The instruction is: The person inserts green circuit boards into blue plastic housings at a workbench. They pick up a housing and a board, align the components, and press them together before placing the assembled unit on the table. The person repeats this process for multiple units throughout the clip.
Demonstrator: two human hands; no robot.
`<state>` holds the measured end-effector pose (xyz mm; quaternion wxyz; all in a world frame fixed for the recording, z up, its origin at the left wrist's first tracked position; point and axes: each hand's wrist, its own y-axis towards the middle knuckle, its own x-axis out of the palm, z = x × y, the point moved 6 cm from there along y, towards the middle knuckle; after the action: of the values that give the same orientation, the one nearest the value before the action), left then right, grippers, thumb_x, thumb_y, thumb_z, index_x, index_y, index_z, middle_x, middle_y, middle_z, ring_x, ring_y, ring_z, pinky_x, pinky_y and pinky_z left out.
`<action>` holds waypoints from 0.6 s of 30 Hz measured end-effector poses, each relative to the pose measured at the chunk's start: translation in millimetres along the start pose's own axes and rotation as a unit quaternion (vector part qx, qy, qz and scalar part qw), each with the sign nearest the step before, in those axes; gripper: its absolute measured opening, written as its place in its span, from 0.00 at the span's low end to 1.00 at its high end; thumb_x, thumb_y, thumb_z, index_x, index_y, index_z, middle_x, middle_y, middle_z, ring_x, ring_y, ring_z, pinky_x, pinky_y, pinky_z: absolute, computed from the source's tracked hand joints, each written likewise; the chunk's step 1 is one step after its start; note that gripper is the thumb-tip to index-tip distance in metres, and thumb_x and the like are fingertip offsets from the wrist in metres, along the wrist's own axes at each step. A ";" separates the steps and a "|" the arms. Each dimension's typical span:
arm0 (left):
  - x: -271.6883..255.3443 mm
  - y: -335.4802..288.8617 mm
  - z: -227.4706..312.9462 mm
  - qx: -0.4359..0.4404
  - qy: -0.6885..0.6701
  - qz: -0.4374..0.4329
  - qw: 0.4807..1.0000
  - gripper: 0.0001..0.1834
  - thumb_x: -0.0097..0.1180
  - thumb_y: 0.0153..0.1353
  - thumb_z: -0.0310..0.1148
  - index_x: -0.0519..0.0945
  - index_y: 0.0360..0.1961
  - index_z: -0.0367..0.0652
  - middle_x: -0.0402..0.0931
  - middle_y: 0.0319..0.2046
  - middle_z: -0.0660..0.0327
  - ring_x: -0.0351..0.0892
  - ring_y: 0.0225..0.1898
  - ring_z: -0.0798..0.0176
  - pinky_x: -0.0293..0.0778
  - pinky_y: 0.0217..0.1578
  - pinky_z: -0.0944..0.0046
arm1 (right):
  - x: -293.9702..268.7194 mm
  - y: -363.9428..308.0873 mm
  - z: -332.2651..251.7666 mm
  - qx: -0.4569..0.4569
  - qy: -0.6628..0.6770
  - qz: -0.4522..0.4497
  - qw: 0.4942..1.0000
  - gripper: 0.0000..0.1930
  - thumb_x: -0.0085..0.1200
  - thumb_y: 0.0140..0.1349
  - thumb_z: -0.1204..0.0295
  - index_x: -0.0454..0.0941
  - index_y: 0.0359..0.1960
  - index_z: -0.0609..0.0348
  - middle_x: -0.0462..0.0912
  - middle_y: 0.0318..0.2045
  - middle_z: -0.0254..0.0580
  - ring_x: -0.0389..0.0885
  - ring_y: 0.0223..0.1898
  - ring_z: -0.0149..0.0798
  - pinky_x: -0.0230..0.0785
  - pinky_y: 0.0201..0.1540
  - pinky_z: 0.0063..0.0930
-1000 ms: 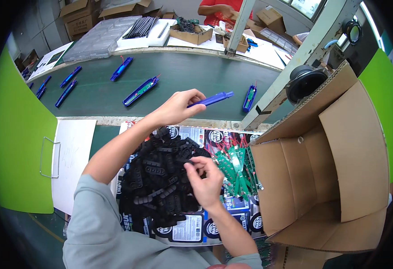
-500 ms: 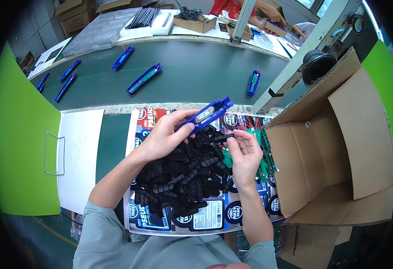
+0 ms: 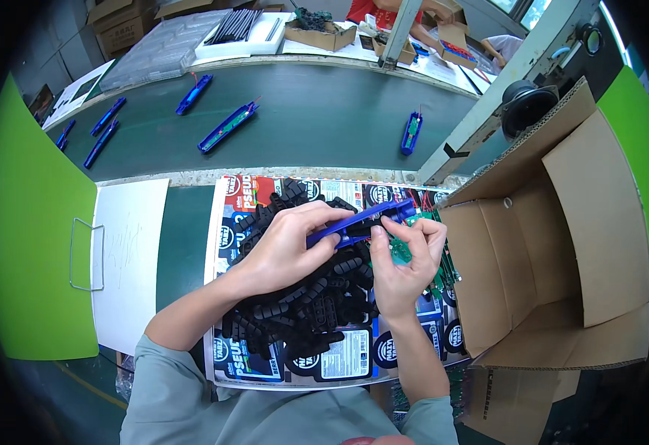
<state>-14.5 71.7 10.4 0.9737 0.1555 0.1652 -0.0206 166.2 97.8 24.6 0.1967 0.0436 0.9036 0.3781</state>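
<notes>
Over a pile of black rubber button strips (image 3: pixel 317 300), my left hand (image 3: pixel 287 241) grips a long blue plastic housing (image 3: pixel 397 210), tilted with its far end up to the right. My right hand (image 3: pixel 406 274) pinches a black button strip (image 3: pixel 369 225) at the housing's open side. The strip is partly hidden by my fingers and the housing's edge, so I cannot tell how far inside it lies. Green circuit boards (image 3: pixel 446 271) with red wires lie just beyond my right hand, on the printed sheet (image 3: pixel 346 356) under the pile.
An open cardboard box (image 3: pixel 547 252) stands close on the right. Ahead runs a green conveyor belt (image 3: pixel 317 111) carrying several blue housings with boards. A metal post (image 3: pixel 480 111) rises at the belt's near side. A white sheet (image 3: pixel 128 274) lies left; another person works across the belt.
The housing has moved right and tipped over toward my right hand, and the black strip has come up against it. On the belt, the blue housings have shifted left.
</notes>
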 end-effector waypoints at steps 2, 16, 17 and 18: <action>1.8 -0.8 5.8 0.007 0.001 0.008 1.000 0.17 0.61 0.64 0.21 0.82 0.55 0.32 0.81 0.38 0.56 0.83 0.36 0.67 0.79 0.35 0.66 | -1.0 -1.0 0.5 -0.003 -0.042 -0.007 0.999 0.10 0.72 0.54 0.78 0.89 0.38 0.57 0.69 0.36 0.36 0.69 0.41 0.38 0.63 0.49 0.34; 3.7 -8.3 14.4 0.145 0.164 0.081 0.972 0.14 0.67 0.55 0.21 0.86 0.45 0.34 0.82 0.32 0.52 0.85 0.30 0.55 0.79 0.30 0.61 | -5.8 10.5 28.5 0.142 0.049 -0.105 0.983 0.29 0.76 0.51 0.73 0.77 0.55 0.59 0.75 0.40 0.32 0.72 0.43 0.30 0.63 0.46 0.25; 0.2 -7.0 15.0 0.147 0.162 0.088 0.972 0.14 0.67 0.56 0.21 0.86 0.45 0.34 0.82 0.32 0.52 0.85 0.30 0.55 0.79 0.30 0.61 | -3.7 9.4 32.7 0.152 0.064 -0.118 0.979 0.28 0.76 0.52 0.73 0.78 0.55 0.59 0.76 0.41 0.32 0.73 0.43 0.29 0.64 0.46 0.25; -1.1 -5.4 14.5 0.151 0.151 0.091 0.973 0.15 0.67 0.56 0.21 0.86 0.45 0.34 0.82 0.32 0.52 0.85 0.30 0.56 0.79 0.30 0.62 | -3.9 10.9 35.0 0.142 0.121 -0.118 0.975 0.27 0.75 0.54 0.72 0.78 0.55 0.60 0.77 0.42 0.33 0.74 0.43 0.29 0.64 0.47 0.25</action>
<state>-11.5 62.0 22.1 0.9004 0.3165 0.2909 0.0667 182.5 128.0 11.3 0.1203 -0.0816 0.9640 0.2226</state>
